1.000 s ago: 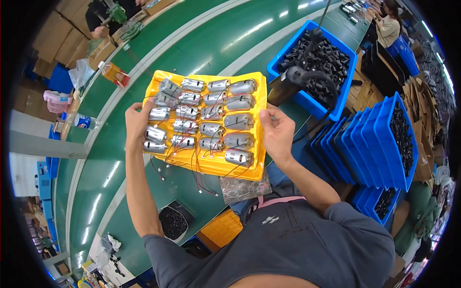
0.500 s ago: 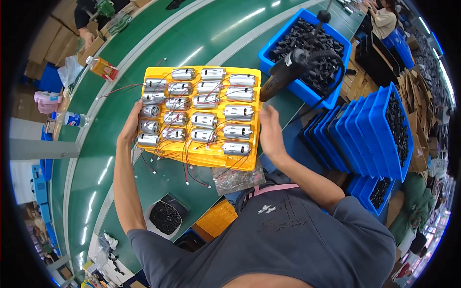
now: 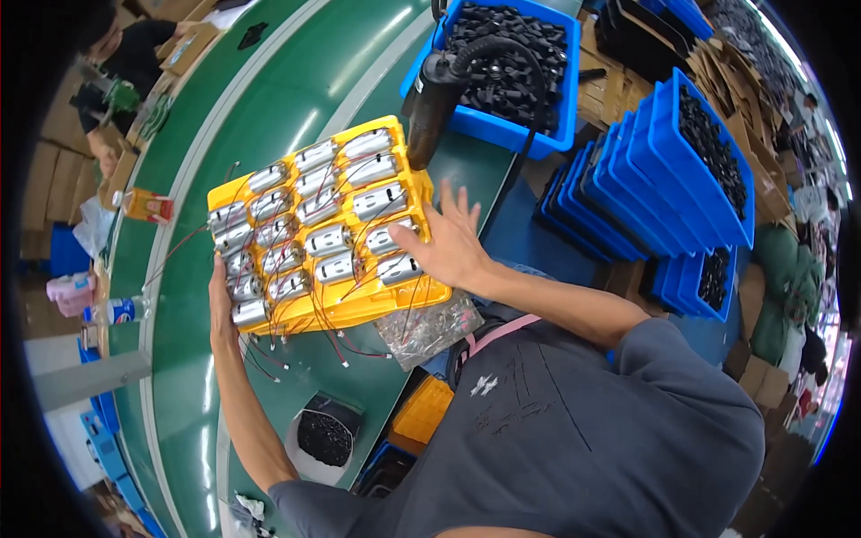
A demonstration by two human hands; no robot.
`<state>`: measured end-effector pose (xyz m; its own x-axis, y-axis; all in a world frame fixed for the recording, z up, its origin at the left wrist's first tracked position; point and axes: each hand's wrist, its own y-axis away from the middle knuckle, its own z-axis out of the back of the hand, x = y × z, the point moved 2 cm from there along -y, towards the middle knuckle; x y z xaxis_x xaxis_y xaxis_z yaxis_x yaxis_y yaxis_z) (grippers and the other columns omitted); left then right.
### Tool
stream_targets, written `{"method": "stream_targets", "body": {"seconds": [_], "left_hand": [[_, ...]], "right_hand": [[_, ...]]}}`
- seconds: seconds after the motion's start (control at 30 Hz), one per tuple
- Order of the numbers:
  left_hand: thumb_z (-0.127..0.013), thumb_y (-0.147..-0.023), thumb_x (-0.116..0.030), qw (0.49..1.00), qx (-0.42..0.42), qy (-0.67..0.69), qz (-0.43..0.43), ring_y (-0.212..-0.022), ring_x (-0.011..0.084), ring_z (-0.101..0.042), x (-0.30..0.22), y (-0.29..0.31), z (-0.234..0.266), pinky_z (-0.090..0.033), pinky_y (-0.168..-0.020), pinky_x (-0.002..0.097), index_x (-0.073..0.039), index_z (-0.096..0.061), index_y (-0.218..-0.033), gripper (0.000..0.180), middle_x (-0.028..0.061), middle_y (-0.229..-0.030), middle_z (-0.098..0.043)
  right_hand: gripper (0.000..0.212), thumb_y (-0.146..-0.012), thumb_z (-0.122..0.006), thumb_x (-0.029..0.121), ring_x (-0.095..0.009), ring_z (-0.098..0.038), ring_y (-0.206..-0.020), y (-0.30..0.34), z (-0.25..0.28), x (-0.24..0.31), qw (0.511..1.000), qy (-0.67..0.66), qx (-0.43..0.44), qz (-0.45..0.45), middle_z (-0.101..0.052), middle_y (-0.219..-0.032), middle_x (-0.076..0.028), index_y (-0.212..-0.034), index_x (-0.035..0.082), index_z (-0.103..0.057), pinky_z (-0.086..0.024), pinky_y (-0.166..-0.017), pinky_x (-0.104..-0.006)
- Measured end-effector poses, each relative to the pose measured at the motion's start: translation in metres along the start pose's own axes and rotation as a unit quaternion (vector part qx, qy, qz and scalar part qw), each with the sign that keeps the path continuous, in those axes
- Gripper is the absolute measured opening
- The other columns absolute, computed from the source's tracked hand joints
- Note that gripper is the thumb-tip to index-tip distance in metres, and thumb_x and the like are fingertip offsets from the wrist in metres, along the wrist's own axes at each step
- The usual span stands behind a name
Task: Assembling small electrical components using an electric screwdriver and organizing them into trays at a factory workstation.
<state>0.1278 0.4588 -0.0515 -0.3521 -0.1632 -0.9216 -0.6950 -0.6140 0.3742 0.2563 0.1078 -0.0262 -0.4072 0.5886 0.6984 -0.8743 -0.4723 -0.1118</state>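
Note:
A yellow tray (image 3: 381, 299) carries rows of small silver motors (image 3: 329, 240), with thin red and black wires trailing over its near edge. My left hand (image 3: 221, 300) grips the tray's left edge; its fingers are mostly hidden. On the right side, my right hand (image 3: 455, 247) is open with spread fingers, its thumb reaching over the tray's edge by a motor. Just beyond the tray's far right corner hangs a black nozzle (image 3: 430, 117) on a ribbed hose. A clear plastic bag (image 3: 430, 330) of small parts lies near the tray's near edge.
A blue bin (image 3: 560, 125) of black parts stands far right, with stacked blue crates (image 3: 664, 170) nearer. A bag of black pieces (image 3: 325, 438) sits near left. Bottles (image 3: 148, 205) line the green bench (image 3: 179, 359). Another person (image 3: 126, 72) works far left.
The tray has shifted left in view and turned counterclockwise. My right hand has come onto its right edge with fingers spread; my left hand stays on the left edge. The surroundings have shifted with the view.

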Motion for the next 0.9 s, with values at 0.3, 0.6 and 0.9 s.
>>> {"method": "stream_targets", "body": {"seconds": [0.3,0.6,0.9], "left_hand": [[-0.045,-0.094,-0.044,1.0,0.009,0.024,0.016,-0.09,0.0161,-0.061,-0.002,0.022,-0.009,-0.051,-0.078,0.0302,-0.003,-0.05,-0.121,0.05,0.0076,-0.108,-0.06],[-0.046,-0.094,-0.039,0.997,0.037,0.065,-0.005,-0.091,0.0196,-0.063,0.001,0.014,0.006,-0.054,-0.076,0.0331,-0.003,-0.05,-0.121,0.045,0.0095,-0.109,-0.06],[-0.048,-0.094,-0.04,0.994,-0.065,0.087,0.016,-0.097,0.0228,-0.061,0.014,0.059,0.0,-0.053,-0.082,0.0384,-0.004,-0.048,-0.124,0.047,0.0086,-0.115,-0.059]], "right_hand": [[0.07,-0.086,-0.052,0.051,-0.034,-0.05,-0.116,0.036,-0.008,-0.02,0.97,-0.146,0.083,-0.176,-0.053,-0.12,-0.025,-0.129,-0.003,-0.039,-0.037,-0.097,-0.0371],[0.061,-0.084,-0.056,0.043,-0.032,-0.058,-0.1,0.035,-0.025,-0.009,0.919,-0.338,0.067,-0.192,-0.06,-0.108,-0.021,-0.124,-0.003,-0.044,-0.043,-0.088,-0.0347],[0.051,-0.08,-0.058,0.04,-0.031,-0.063,-0.084,-0.031,-0.037,-0.022,0.932,-0.323,0.092,-0.137,-0.065,-0.089,-0.021,-0.108,-0.002,-0.057,-0.047,-0.079,-0.0373]]}}
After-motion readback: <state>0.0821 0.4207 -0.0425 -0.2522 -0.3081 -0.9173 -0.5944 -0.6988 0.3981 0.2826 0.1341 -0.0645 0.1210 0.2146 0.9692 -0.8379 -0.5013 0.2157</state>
